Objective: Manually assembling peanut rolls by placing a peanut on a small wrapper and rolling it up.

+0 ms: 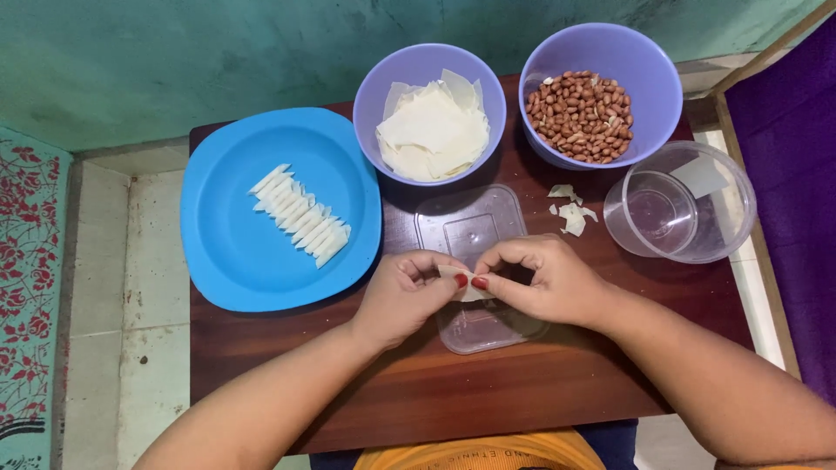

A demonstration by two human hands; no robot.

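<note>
- small dark brown wooden table (pixel 522 383) sits under both hands, everything within easy reach
- round bright blue plastic plate (pixel 226 261) is just left of the left hand, with a neat row of rolled white pastry pieces (pixel 300 215) lined up, probably so they don't stick together
- two lilac plastic bowls sit beyond the hands: one with flat white wrapper sheets (pixel 433 130), one with red-skinned peanuts (pixel 581 116)
- clear round plastic container (pixel 684 204) lies up and right of the right hand
- clear flat plastic lid (pixel 475 261) sits right under the hands, looks like a work surface
- left hand (pixel 402 296) and right hand (pixel 549 280) meet, fingertips pinched narrow on one small white wrapper piece (pixel 470 285) between them, held over the lid
</note>
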